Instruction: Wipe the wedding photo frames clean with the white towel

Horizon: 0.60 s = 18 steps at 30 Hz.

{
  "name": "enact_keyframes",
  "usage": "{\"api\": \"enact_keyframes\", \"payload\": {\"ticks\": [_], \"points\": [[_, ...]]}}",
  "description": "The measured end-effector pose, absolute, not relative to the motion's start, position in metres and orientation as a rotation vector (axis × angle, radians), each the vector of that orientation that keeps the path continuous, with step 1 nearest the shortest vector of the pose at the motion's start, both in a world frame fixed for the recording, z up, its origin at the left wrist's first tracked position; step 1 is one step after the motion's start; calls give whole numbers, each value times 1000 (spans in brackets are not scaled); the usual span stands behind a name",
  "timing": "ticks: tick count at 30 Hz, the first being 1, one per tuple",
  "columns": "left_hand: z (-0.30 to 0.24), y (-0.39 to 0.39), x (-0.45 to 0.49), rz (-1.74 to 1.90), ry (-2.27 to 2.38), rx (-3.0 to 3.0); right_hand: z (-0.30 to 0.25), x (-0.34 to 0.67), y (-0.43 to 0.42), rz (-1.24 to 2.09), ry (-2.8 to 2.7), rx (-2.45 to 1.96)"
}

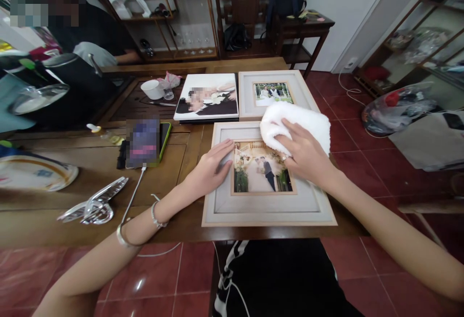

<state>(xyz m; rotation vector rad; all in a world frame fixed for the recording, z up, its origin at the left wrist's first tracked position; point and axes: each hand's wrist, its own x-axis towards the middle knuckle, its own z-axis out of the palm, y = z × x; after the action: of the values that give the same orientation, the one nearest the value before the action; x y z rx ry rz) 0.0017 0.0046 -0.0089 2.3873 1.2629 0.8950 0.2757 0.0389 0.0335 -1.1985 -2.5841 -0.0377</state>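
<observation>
Holds bunched white cloth (311, 119) in right hand (306, 150), with fingers half-curled, at upper right of near frame (268, 206) on counter (103, 162). Rests left hand (211, 166) loosely spread, gripping nothing, along near frame's left side. Judge cloth light, soft; bunch from middle. Judge frame stiff, maybe fragile; take by outer edges. Count one cloth, two frames including far frame (248, 92), one album-like photo block (209, 98).

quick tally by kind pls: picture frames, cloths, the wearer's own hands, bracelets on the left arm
Picture frames: 2 (near frame, far frame)
Cloths: 1 (white cloth)
Own hands: 2 (left hand, right hand)
Bracelets on left arm: 2 (charm bracelet, bangle)
Total: 7
</observation>
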Motion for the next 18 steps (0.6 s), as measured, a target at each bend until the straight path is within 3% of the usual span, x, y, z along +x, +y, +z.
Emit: {"api": "enact_keyframes", "payload": {"ticks": [9, 18], "points": [[-8, 4, 1, 878, 1278, 2369, 34, 267, 40, -2, -2784, -1091], [-12, 5, 2, 878, 1267, 2413, 66, 277, -38, 628, -2936, -836]]}}
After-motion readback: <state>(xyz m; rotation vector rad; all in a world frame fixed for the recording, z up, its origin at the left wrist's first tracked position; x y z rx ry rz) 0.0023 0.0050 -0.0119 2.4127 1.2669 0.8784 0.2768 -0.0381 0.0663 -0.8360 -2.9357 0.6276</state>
